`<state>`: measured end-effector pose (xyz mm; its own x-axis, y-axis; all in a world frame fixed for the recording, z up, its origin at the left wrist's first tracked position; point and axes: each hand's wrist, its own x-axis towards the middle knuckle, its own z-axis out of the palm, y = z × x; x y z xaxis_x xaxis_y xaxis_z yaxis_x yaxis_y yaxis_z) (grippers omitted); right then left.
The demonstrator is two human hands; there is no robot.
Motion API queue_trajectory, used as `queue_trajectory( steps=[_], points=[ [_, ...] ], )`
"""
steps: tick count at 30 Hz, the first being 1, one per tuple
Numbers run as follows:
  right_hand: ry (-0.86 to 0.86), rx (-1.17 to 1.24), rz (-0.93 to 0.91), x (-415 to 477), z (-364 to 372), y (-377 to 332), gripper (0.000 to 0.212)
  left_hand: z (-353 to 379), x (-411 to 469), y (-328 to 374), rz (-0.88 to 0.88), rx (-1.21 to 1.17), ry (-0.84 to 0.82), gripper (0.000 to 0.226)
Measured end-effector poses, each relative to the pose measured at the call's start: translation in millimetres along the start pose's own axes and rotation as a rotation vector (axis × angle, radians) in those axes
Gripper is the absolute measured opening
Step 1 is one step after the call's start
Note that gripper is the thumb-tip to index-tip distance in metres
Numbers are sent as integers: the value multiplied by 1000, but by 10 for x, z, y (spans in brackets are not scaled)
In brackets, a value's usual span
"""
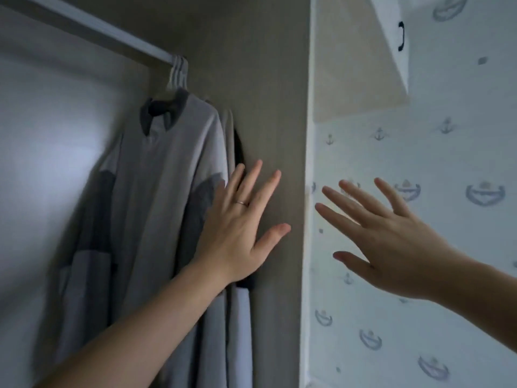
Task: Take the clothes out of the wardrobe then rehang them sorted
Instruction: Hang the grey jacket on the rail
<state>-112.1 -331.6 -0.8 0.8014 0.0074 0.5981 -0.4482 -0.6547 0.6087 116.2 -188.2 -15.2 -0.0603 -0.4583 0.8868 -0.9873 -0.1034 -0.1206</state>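
Observation:
A light grey shirt with a dark collar and dark panels hangs at the right end of the wardrobe rail, on white hangers. More grey and dark garments hang behind it against the wardrobe's side wall. My left hand, fingers straight and spread, is raised in front of the garments' right edge; whether it touches them I cannot tell. My right hand is held up further right with fingers spread, holding nothing, in front of the wallpaper.
The wardrobe's brown side panel stands between my hands. Right of it is a wall with anchor-patterned wallpaper. A white cabinet with a dark handle is at the top right. The rail's left part is bare.

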Motion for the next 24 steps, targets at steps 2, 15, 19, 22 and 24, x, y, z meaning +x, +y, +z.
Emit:
queue_trajectory(
  steps=[2, 15, 19, 22, 24],
  points=[
    [-32, 42, 24, -570, 43, 39, 70, 121, -199, 477, 61, -4, -75, 74],
    [-494, 253, 599, -4377, 139, 100, 70, 1761, -1379, 3637, 54, -551, -534, 70],
    [-631, 254, 844, -5258, 121, 112, 72, 2234, -1651, 4506, 41, -754, -668, 71],
    [-679, 257, 1081, -5797, 182, 100, 73, 2610, -1848, 5104, 4, -890, -806, 72],
    [-699, 243, 1235, -6128, 244, 119, 72, 2884, -1957, 5467, 6, -940, -901, 75]
  ],
)
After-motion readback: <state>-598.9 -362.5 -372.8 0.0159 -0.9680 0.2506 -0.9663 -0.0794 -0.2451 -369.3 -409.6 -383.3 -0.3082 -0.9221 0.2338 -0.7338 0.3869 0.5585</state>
